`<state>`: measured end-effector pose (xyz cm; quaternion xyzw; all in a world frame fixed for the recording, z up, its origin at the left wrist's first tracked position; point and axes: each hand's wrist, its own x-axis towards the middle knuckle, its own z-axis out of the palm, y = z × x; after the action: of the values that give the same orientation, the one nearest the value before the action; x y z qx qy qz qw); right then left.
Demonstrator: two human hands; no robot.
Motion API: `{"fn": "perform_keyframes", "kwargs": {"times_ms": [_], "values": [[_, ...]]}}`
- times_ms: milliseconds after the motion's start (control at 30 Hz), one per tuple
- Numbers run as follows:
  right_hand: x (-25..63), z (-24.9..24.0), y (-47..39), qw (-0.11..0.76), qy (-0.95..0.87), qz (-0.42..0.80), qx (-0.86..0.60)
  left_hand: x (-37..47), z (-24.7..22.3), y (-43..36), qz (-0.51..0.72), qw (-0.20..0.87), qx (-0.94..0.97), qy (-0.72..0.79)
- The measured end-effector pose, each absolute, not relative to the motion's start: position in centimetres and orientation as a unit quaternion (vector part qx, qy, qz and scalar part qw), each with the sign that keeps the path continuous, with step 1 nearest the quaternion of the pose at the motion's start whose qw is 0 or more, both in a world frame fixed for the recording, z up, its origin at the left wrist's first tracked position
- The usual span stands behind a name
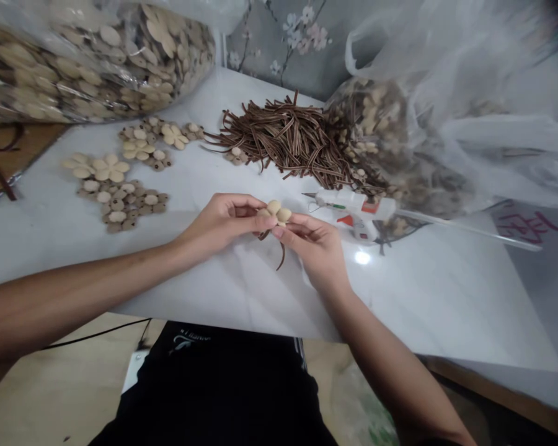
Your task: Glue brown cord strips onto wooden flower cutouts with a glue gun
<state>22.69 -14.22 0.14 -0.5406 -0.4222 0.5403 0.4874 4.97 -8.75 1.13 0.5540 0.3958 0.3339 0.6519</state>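
Both hands meet over the near middle of the white table, pinching one cream flower (pixel 274 210) between thumbs and fingers. My left hand (pixel 235 217) grips its left side, and my right hand (pixel 315 243) presses against its lower right edge. A thin brown strip (pixel 281 255) hangs below the flower, its upper end hidden by the fingers. Just right of my right hand a white glue gun (pixel 353 204) lies on its side, with a clear glue stick (pixel 469 230) jutting from its back.
Beyond the hands lies a heap of brown strips (pixel 283 133). Loose cream flowers (pixel 109 167) and grey-brown ones (pixel 116 204) lie to the left. A big clear bag of flowers (pixel 121 68) stands back left, another bag (pixel 376 118) back right. The table's edge (pixel 242 327) is near my lap.
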Motion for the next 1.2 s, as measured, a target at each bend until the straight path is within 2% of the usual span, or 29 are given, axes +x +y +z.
{"fn": "perform_keyframes", "kwargs": {"times_ms": [133,267,367,433,533,733,967,1100,1200], "values": [[22.9,0.1,-14.3,0.501,-0.454,0.518,-0.523,4.7,1.4,-8.5,0.348,0.597,0.604,0.397],[23.6,1.2,-14.8,0.538,-0.52,0.418,-0.516,4.0,0.9,-8.1,0.406,0.375,0.745,0.375],[24.5,2.3,-15.2,0.568,-0.547,0.318,-0.526,3.4,0.1,-7.8,0.334,0.25,0.869,0.267],[24.9,2.6,-15.4,0.575,-0.556,0.293,-0.524,3.1,-0.3,-7.5,0.263,0.241,0.911,0.206],[24.7,2.8,-15.5,0.582,-0.544,0.319,-0.513,2.6,-0.3,-7.2,0.205,0.255,0.93,0.169],[24.0,3.1,-15.6,0.595,-0.495,0.355,-0.524,2.6,0.3,-7.9,0.24,0.297,0.911,0.158],[25.6,3.3,-17.0,0.472,-0.529,0.415,-0.569,4.1,-1.0,-10.4,0.211,0.218,0.948,0.094],[25.5,3.2,-18.2,0.537,-0.4,0.56,-0.488,4.2,-1.8,-11.2,0.201,0.153,0.963,0.096],[25.2,3.2,-18.7,0.565,-0.337,0.599,-0.456,4.2,-2.3,-11.4,0.211,0.141,0.961,0.108]]}}
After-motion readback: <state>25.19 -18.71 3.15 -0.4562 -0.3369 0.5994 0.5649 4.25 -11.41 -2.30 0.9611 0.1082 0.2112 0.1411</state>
